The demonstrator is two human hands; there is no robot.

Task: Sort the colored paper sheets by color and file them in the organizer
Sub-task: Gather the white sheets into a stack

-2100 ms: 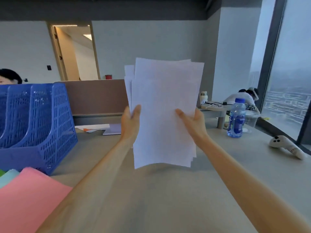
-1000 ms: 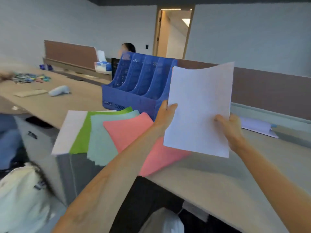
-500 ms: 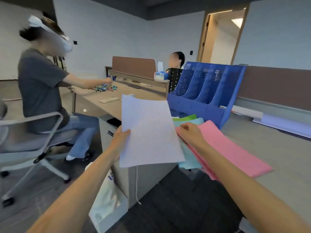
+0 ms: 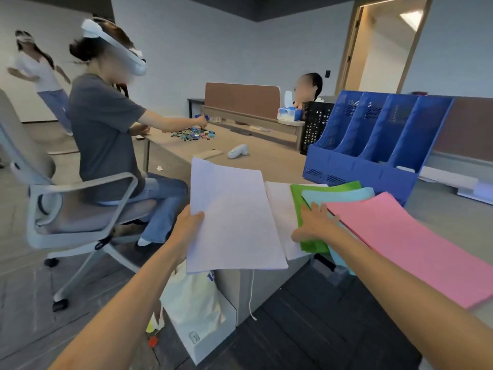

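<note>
The left hand (image 4: 190, 222) pinched the stack of white sheets (image 4: 234, 217) at its near left edge, thumb on top and the other fingers hidden beneath, holding it out past the desk corner. Just beside it, the right hand (image 4: 313, 224) lay flat with fingers spread on the green sheets (image 4: 297, 193) and light blue sheets (image 4: 341, 194), which were fanned on the desk (image 4: 266, 161) under the pink sheets (image 4: 413, 241). Behind the fan stood the blue organizer (image 4: 373, 145), its slots apparently empty.

To do this step well, the right hand would probably need to press lightly and draw out one colour only, so the fan did not slide off the edge, while the left kept the white stack level.

Two seconds earlier both hands had held the white stack upright; the right had since let go and settled on the fanned sheets.
</note>
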